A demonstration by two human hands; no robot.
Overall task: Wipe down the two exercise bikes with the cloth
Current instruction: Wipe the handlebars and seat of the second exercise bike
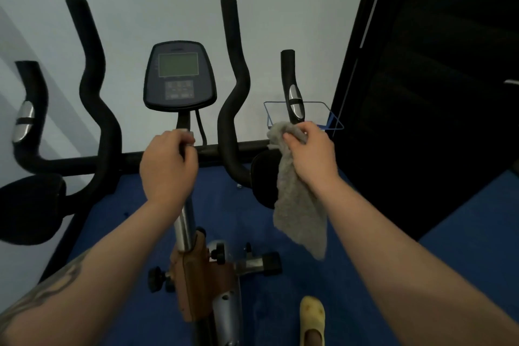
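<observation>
near: yellow slipper [312, 317] on blue floor [463, 261]. left hand [168, 166] clenched round bike [182, 227] stem at crossbar. right hand [311, 149] pinches grey cloth [300, 205] against right handlebar [292, 87] base, most hanging loose. far: console [179, 76]. risk: dangling cloth snagging knobs, slipping from grip.

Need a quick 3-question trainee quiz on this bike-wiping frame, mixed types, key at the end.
1. True or false: the right hand holds the cloth at the right handlebar.
2. Which does the left hand grip? A) the console B) the post under the console C) the cloth
3. Fill in: most of the cloth ____ below the right hand.

Key: 1 true; 2 B; 3 hangs.
</observation>
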